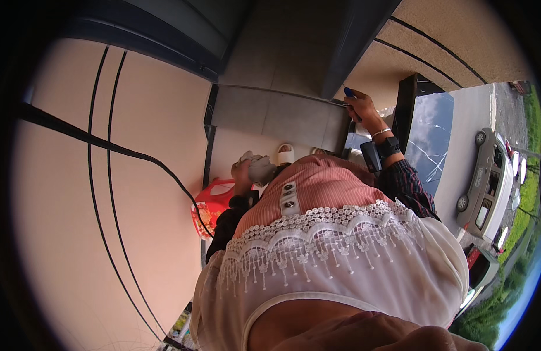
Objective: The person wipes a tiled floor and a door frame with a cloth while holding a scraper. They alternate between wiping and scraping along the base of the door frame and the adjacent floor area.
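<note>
My left hand [241, 173] is closed around a crumpled grey cloth [259, 169], low at my left side. Just below it stands a red plastic item [214, 202] with a floral print, partly hidden by my sleeve. My right hand [362, 108] reaches forward, gripping a small blue and dark hand tool [349, 92]; its exact kind is unclear. The tool's blue end is close to the lower end of a dark door frame [340, 66]. Whether it touches the frame I cannot tell.
Ahead lies a grey tiled threshold [292, 112], with my white sandal [286, 154] before it. A peach wall [161, 175] with dark grooves rises on the left, crossed by a black cable [134, 151]. On the right are a glossy black ledge [405, 109] and a parked van [485, 184].
</note>
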### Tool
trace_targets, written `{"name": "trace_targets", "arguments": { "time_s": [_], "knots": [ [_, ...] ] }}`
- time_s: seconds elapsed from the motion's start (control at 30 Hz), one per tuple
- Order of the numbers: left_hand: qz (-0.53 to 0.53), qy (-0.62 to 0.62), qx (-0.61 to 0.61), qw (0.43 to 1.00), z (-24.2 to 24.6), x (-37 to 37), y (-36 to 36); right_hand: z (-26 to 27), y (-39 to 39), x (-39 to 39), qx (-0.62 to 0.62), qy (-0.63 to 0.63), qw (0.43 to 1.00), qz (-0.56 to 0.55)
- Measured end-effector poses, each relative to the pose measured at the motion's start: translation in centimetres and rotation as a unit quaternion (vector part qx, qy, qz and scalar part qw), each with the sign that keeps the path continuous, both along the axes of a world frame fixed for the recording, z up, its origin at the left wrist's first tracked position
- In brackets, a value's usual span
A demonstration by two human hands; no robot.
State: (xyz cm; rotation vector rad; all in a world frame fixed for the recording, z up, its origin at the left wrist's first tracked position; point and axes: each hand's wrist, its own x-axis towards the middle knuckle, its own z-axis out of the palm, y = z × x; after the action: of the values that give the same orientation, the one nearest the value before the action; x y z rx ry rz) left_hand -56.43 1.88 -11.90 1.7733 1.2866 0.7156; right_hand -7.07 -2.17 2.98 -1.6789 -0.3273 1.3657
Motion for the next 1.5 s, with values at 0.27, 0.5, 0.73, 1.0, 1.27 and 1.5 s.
{"name": "trace_targets", "arguments": {
  "time_s": [0.27, 0.5, 0.73, 1.0, 1.27, 1.5],
  "knots": [
    [0.076, -0.310, -0.339, 0.885, 12.5, 22.0, 10.4, 8.4, -7.1, 0.5, 0.130, -0.198, 0.972, -0.018],
    [-0.076, -0.315, -0.148, 0.934, 17.7, 39.8, 15.6, 8.7, -14.3, 2.5, 0.142, -0.514, 0.838, -0.113],
    [-0.046, -0.230, 0.227, 0.945, 12.3, 44.3, 15.0, 4.7, -15.3, 2.7, 0.097, -0.572, 0.797, -0.165],
    [-0.036, -0.144, 0.166, 0.975, -2.9, 43.9, 14.8, 5.1, -14.8, 1.7, 0.064, -0.515, 0.831, -0.200],
    [0.055, -0.141, -0.131, 0.980, -10.1, 42.6, 15.0, 4.8, -15.0, 1.5, 0.048, -0.534, 0.815, -0.219],
    [0.046, -0.503, -0.180, 0.844, 3.8, 40.6, 10.4, 4.6, -15.4, 1.8, 0.022, -0.571, 0.797, -0.193]
  ]
}}
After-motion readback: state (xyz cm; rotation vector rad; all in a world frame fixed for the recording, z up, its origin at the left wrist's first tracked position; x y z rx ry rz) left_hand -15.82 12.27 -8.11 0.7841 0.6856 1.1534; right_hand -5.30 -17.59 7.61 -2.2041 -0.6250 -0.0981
